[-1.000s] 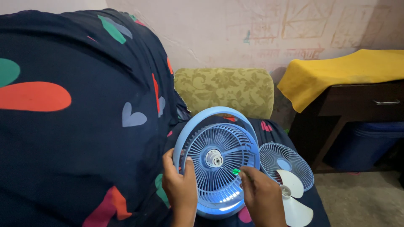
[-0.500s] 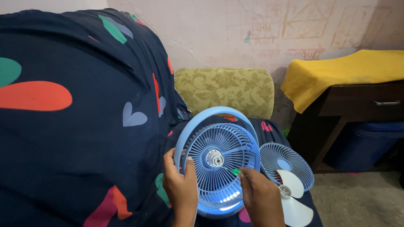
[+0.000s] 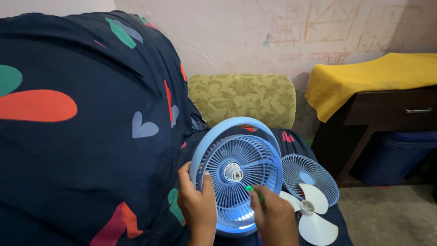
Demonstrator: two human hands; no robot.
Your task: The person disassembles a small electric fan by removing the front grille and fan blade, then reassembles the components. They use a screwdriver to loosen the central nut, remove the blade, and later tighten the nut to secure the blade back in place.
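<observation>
Barely anything has moved in the last second: the left hand (image 3: 199,210) still grips the rim of the blue fan housing (image 3: 236,173), propped on the dark patterned bedcover (image 3: 82,136). The right hand (image 3: 273,216) pinches a small green-handled tool (image 3: 251,189) at the grille. So it's fiddly work, no big move. The loose grille (image 3: 310,177) and white blade (image 3: 309,216) lie just right.

Fan body (image 3: 236,175): light blue plastic, smooth, slight gloss, ribbed grille; hub looks like pale metal or plastic, cannot tell which. Loose grille (image 3: 310,177): same blue plastic, thin ribs. Fan blade (image 3: 309,218): white plastic, smooth, matt-satin. Small green tool tip (image 3: 250,188): shiny plastic. Dark sheet (image 3: 82,136): soft matt cloth, printed coloured shapes, creased. Cushion (image 3: 243,98): olive woven fabric, raised floral texture. Yellow cloth (image 3: 368,82): matt, limp. Cabinet (image 3: 391,111): dark wood, semi-gloss, metal handle. Wall (image 3: 273,36): rough, chalky paint, scuffed. Bin (image 3: 396,155): blue plastic, dull.
</observation>
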